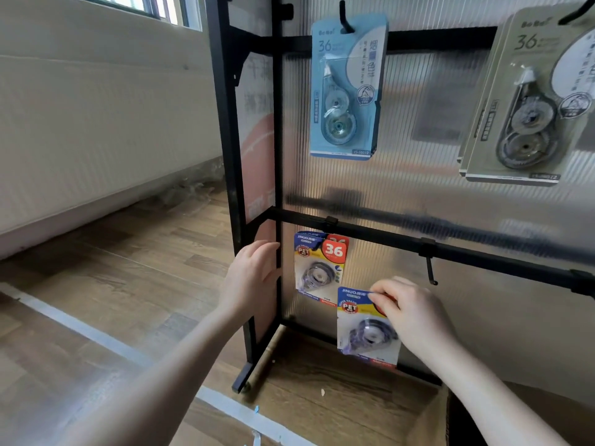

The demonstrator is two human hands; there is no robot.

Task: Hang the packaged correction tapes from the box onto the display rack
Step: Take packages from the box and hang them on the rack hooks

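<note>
While the person faces the rack, this is how things sit:

Right hand: the right hand (415,313) is low and right of the middle of the frame. Its fingers are curled and pinch the top of a packaged correction tape (362,326).

Held pack: it is blue, yellow and red, with a round tape wheel under clear plastic. It is upright, in front of the ribbed panel (418,194), below the lower bar (386,235) and left of an empty hook (430,272).

Left hand: the left hand (252,275) is just left of the middle. Its fingers are straight and loose, and they touch the black upright post (276,156) of the display rack (225,123). It holds nothing.

Hung packs, low: a few packs of the same kind (318,265) hang from the lower bar, just up and left of the held pack.

Hung packs, high: a light blue pack (347,88) hangs from a hook at the top middle. Some grey packs (528,101) hang at the top right.

Box: part of a brown cardboard box (431,420) shows at the bottom right, under the right arm.

Floor: wood floor (112,284) with a pale tape line (96,336) fills the lower left.

Wall: a pale wall (96,107) and a bit of window (161,8) are at the upper left.
</note>
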